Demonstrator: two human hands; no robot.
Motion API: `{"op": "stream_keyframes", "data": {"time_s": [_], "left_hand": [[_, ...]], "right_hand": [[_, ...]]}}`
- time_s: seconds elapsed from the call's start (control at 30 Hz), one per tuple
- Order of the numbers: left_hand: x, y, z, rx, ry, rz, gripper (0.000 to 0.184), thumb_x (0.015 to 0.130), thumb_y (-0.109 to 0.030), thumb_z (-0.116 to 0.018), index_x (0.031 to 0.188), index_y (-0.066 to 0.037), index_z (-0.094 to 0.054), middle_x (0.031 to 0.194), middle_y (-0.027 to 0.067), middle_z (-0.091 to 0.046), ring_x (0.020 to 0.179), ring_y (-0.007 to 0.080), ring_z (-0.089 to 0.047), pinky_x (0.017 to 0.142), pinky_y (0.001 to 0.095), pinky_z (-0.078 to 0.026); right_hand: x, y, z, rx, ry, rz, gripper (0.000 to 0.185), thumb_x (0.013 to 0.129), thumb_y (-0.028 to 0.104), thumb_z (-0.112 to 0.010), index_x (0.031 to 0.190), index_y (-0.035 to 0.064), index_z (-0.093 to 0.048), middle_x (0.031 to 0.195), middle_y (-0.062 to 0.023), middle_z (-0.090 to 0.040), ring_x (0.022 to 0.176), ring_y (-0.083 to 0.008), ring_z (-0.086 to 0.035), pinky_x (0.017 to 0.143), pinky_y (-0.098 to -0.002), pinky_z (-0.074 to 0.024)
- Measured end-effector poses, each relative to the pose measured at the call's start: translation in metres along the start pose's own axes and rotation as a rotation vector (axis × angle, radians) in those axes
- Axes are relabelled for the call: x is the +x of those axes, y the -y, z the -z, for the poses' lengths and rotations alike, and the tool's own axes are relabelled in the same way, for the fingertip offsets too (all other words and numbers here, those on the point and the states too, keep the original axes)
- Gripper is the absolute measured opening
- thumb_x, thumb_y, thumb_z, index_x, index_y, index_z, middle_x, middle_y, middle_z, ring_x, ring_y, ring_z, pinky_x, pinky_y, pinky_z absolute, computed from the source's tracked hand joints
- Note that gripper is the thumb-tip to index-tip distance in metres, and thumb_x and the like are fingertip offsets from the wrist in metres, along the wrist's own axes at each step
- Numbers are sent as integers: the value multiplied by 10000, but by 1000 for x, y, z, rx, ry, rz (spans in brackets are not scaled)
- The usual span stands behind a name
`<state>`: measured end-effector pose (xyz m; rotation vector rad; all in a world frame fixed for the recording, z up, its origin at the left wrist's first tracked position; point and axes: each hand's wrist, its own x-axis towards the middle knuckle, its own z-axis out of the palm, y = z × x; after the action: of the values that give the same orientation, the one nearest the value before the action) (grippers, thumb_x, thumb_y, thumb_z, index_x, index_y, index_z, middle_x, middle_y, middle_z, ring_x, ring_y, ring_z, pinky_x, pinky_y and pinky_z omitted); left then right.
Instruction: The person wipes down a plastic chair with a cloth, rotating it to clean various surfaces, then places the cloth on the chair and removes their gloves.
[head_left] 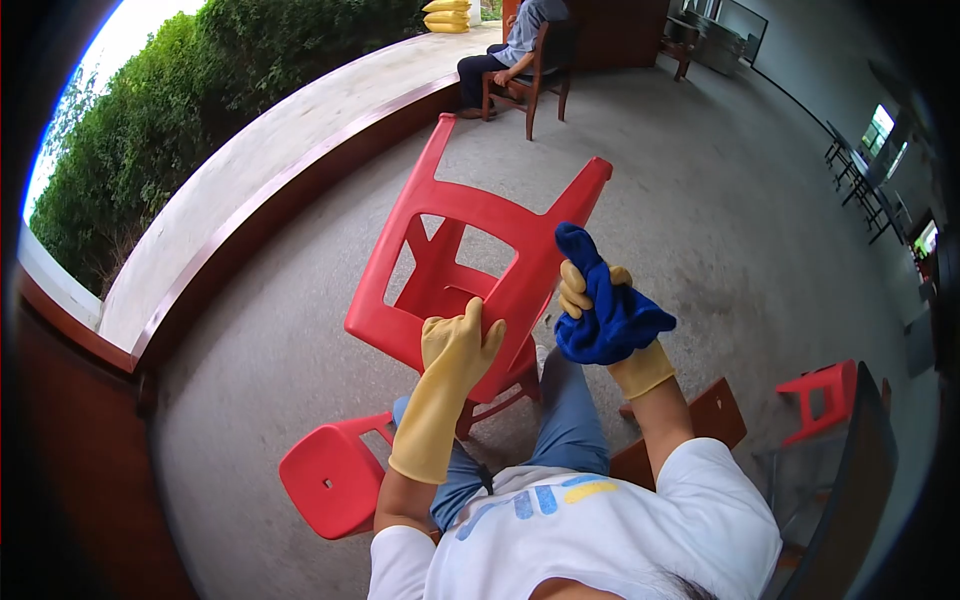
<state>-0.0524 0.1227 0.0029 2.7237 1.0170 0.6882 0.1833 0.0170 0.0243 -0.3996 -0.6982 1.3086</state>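
Here, our gloved left hand [456, 345] at a tipped red plastic stool [485, 208] before us, whether gripping we cannot tell, our right hand [573, 292] clenched around a blue cloth [606, 315] beside the stool, a seated person [527, 45] beyond

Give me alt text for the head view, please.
A yellow-gloved left hand touches a tipped red stool while the gloved right hand holds a bunched blue cloth. Another person sits on a chair beyond.
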Motion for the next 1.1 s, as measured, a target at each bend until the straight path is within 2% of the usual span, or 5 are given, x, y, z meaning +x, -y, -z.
{"op": "stream_keyframes", "data": {"time_s": [0.3,0.6,0.8,0.93,1.1], "left_hand": [[1,1,1,-83,-168,-83,455,911,-344,-762,1248,-62,-644,838,131,-753,778,338,-724,851,461,-527],[25,-34,53,-837,-226,56,442,898,-29,-803,1328,-61,-705,1208,134,-766,1083,261,-741,1019,360,-551],[15,-29,49,-1224,7,101,253,947,-48,-770,1198,-22,-757,1108,82,-791,1060,182,-737,990,321,-564],[11,1,35,-1612,-315,214,153,1023,-112,-679,1048,13,-764,978,138,-796,926,206,-769,886,370,-622],[-12,95,83,-990,-550,443,287,1033,-284,-687,1036,-14,-786,946,120,-804,825,152,-756,802,384,-585]], "right_hand": [[-6,14,-29,-268,-98,-22,695,875,506,-724,1315,-18,-599,848,-39,-536,666,-142,-506,667,-304,-480],[-28,-18,-48,15,100,-241,885,850,419,-718,1564,-23,-439,859,-70,-590,663,-153,-535,647,-299,-495],[-27,-44,-33,279,278,-336,843,828,320,-736,1541,-31,-455,820,-83,-608,569,-166,-525,557,-322,-488],[-28,-36,-43,108,346,-387,906,828,316,-719,1596,-38,-394,800,-82,-569,586,-166,-494,573,-311,-476],[-31,-37,-42,173,224,-325,936,825,303,-727,1614,-41,-359,790,-95,-595,548,-181,-524,551,-363,-508]]}}
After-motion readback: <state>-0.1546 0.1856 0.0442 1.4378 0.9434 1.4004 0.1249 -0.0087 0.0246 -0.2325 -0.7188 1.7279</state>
